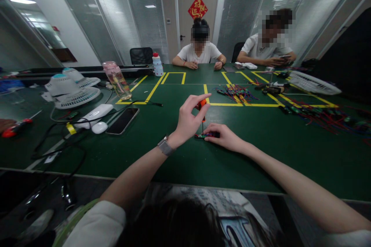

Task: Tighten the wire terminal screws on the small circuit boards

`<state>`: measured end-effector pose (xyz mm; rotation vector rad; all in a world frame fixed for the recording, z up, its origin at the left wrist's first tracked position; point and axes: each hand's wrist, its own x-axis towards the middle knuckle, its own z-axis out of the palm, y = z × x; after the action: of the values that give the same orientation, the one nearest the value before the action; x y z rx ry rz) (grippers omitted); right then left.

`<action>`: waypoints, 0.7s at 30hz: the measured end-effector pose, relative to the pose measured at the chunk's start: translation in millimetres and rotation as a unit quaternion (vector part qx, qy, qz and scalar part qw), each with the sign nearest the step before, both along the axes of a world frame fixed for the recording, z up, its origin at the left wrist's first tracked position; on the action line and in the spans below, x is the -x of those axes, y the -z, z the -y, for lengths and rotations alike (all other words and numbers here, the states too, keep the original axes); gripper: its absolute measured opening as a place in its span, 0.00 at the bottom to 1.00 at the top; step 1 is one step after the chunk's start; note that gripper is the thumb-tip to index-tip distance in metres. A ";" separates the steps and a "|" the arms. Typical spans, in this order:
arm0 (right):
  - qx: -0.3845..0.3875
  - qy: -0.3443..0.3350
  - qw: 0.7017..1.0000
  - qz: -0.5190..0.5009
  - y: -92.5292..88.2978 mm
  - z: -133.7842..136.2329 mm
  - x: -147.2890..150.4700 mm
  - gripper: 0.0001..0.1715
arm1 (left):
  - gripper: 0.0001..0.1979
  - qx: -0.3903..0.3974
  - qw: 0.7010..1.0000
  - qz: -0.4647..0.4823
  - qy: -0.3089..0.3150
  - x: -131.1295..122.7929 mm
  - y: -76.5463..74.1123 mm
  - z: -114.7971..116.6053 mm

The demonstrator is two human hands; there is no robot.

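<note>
My left hand (187,121), with a watch on its wrist, is closed around the orange handle of a screwdriver (203,118). The screwdriver stands nearly upright, and its thin shaft points down at a small green circuit board (199,136). Whether the tip touches the board is too small to tell. From the right, my right hand (224,138) lies low on the table and pinches the board's right end, with dark and red parts showing by the fingers. The fingers cover part of the board.
Piles of red, blue and black wired parts (236,93) lie ahead and to the right on the green table (174,162). On the left are a phone (123,120), white fans (77,96), cables and a pink bottle (117,81). Two people sit across the table.
</note>
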<state>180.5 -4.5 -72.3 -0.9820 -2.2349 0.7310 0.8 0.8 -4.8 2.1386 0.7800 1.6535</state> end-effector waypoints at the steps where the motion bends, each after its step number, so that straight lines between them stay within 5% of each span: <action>1: -0.001 -0.002 1.000 0.000 0.0 0.0 0.1 0.08 | 0.12 -0.008 1.000 -0.006 -0.011 0.2 -0.4 0.0; 7: -0.004 0.000 1.000 -0.007 0.5 0.1 0.1 0.09 | 0.16 0.010 0.999 -0.003 0.046 0.2 -1.4 0.6; 12: -0.004 -0.003 1.000 -0.007 0.9 -0.1 -0.2 0.09 | 0.12 -0.015 1.000 -0.014 -0.008 0.7 -2.3 0.6; 18: -0.004 -0.001 1.000 -0.016 2.7 -0.5 -0.6 0.09 | 0.16 0.014 0.999 0.003 0.049 1.2 -0.7 0.2; 21: -0.007 -0.001 1.000 -0.013 2.6 -0.2 -0.5 0.09 | 0.14 -0.006 1.000 0.008 0.015 -0.3 -0.4 -0.4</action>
<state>181.1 -4.3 -74.9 -0.9586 -2.2163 0.7237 1.1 1.2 -4.4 2.1326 0.7314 1.6613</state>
